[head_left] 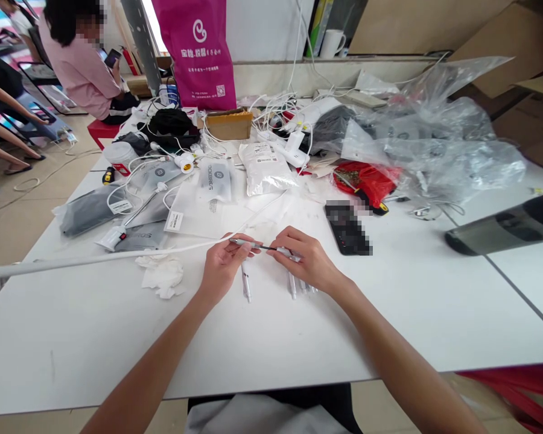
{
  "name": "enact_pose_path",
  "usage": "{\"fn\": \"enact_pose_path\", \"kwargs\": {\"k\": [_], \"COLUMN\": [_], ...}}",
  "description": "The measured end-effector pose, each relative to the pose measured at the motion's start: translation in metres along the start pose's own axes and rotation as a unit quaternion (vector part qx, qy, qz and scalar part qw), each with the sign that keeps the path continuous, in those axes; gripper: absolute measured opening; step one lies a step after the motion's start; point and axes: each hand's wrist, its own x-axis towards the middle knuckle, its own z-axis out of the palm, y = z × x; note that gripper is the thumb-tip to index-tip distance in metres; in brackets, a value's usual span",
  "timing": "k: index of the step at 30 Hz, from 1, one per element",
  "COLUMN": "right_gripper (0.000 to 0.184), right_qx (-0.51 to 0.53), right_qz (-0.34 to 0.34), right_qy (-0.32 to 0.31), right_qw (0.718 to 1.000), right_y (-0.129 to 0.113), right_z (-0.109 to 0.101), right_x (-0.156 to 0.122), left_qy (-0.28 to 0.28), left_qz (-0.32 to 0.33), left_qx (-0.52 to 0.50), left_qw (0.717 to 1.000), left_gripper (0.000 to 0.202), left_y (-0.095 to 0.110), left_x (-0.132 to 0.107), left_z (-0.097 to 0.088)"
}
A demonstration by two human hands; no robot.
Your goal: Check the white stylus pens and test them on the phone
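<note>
My left hand point(224, 265) and my right hand point(305, 259) meet over the middle of the white table point(389, 313). Between them I hold a thin pen refill point(253, 245), pinched at its grey left end by the left fingers and at its right end by the right fingers. A white pen part point(245, 283) also hangs down from the left hand. White pens point(294, 284) lie on the table under my right hand. Both hands are closed.
A crumpled tissue point(161, 274) lies left of my hands, a long white rod point(95, 258) runs to the left edge. A black phone point(347, 228) is right of my hands. Packets, cables, plastic bags point(434, 144) and a pink bag point(199, 51) crowd the back. A seated person point(79, 60) is far left.
</note>
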Motion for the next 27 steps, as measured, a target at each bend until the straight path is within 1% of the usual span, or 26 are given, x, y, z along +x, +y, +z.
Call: {"fn": "enact_pose_path", "kwargs": {"k": [6, 9, 11, 14, 16, 22, 25, 27], "right_gripper": [0.017, 0.017, 0.017, 0.023, 0.024, 0.013, 0.016, 0.019], "right_qx": [-0.012, -0.012, -0.01, -0.01, -0.014, -0.041, -0.064, -0.079], "right_qz": [-0.005, -0.011, 0.009, 0.054, 0.059, 0.006, -0.017, -0.018], "right_qy": [-0.001, -0.003, -0.001, 0.007, 0.002, -0.021, -0.021, -0.015], "right_qw": [1.0, 1.0, 1.0, 0.998, 0.998, 0.999, 0.998, 0.997], "right_y": [0.001, 0.002, 0.002, 0.0, -0.001, -0.003, -0.003, -0.002], "right_z": [0.004, 0.009, 0.011, 0.011, 0.011, 0.01, 0.007, 0.004], "right_x": [-0.002, -0.004, -0.005, -0.006, -0.006, -0.006, -0.005, -0.004], "left_qy": [-0.019, -0.013, -0.001, 0.007, 0.008, 0.014, 0.033, 0.046], "left_qz": [-0.023, -0.037, -0.038, -0.034, -0.032, -0.027, -0.025, -0.023], "left_qx": [0.017, 0.042, 0.054, 0.055, 0.047, 0.042, 0.029, 0.014], "left_qw": [0.999, 0.998, 0.998, 0.998, 0.998, 0.999, 0.999, 0.999], "left_gripper": [0.027, 0.028, 0.028, 0.026, 0.025, 0.026, 0.025, 0.026], "left_y": [0.0, -0.001, -0.001, -0.001, -0.001, -0.001, -0.002, -0.004], "left_x": [-0.001, -0.001, -0.001, 0.0, 0.0, 0.0, 0.0, 0.001], "left_z": [0.001, 0.001, 0.001, 0.002, 0.002, 0.0, 0.0, -0.001]}}
